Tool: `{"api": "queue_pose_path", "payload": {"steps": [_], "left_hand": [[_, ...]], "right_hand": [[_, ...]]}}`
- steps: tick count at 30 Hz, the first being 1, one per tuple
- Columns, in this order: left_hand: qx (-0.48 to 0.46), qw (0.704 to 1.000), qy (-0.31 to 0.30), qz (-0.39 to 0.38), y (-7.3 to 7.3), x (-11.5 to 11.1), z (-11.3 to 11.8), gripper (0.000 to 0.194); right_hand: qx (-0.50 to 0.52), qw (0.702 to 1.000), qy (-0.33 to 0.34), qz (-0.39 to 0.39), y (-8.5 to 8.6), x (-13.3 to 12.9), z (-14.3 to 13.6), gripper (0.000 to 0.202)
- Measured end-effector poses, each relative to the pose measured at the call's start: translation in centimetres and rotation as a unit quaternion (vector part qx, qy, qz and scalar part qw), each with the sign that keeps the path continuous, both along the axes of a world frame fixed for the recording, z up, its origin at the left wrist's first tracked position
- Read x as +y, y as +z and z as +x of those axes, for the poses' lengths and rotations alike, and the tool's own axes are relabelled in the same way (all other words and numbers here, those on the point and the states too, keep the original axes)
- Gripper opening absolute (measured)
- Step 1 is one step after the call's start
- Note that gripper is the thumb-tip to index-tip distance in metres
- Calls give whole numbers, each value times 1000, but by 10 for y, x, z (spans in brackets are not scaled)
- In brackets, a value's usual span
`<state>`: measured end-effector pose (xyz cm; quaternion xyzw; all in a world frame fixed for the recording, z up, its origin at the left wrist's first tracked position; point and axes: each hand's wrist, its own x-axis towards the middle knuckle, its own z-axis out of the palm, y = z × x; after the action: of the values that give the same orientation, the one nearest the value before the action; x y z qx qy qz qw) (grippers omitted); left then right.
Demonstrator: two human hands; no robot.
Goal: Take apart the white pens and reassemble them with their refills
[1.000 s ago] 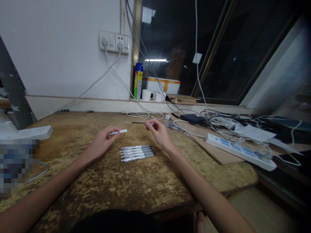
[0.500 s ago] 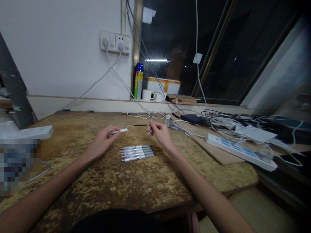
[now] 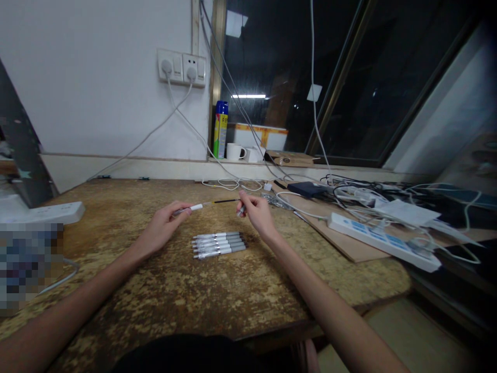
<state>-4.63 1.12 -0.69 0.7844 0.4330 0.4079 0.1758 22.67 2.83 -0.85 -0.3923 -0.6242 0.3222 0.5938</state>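
Note:
My left hand [image 3: 171,216] is closed around a white pen barrel [image 3: 196,207], its open end pointing right. A thin ink refill [image 3: 227,200], dark with a clear tail, is pinched at its right end by my right hand [image 3: 254,208]. The refill's clear tail is at the mouth of the barrel; whether it is inside I cannot tell. A small grey piece [image 3: 242,210], perhaps the pen's grip section, also sits in my right hand's fingers. Below both hands, several white-and-grey pens [image 3: 219,244] lie side by side in a row on the worn wooden table [image 3: 174,305].
On the right are a brown board [image 3: 349,248], a white power strip [image 3: 382,241], a dark box [image 3: 306,189] and tangled cables. Clear plastic packaging [image 3: 277,200] lies beyond my right hand. A spray can [image 3: 221,129] and white mug [image 3: 235,151] stand on the sill.
The refill has moved slightly left and down, bringing its clear tail to the barrel's mouth. Both hands keep their grips, and the row of pens lies as before.

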Motion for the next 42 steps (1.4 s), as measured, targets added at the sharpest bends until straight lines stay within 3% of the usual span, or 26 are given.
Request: {"api": "queue_pose_path", "payload": {"steps": [20, 29, 36, 42], "left_hand": [[-5, 1000, -10, -13, 4, -3, 3, 40], [-16, 998, -49, -38, 11, -14, 10, 37], [31, 999, -41, -3, 12, -17, 11, 36], [-6, 999, -27, -31, 12, -18, 15, 41]], "right_hand": [[-52, 999, 7, 10, 0, -5, -4, 61], [-182, 978, 89, 50, -5, -15, -16, 32], [-186, 978, 84, 44, -4, -17, -15, 25], [-132, 986, 106, -2, -10, -8, -14, 34]]}}
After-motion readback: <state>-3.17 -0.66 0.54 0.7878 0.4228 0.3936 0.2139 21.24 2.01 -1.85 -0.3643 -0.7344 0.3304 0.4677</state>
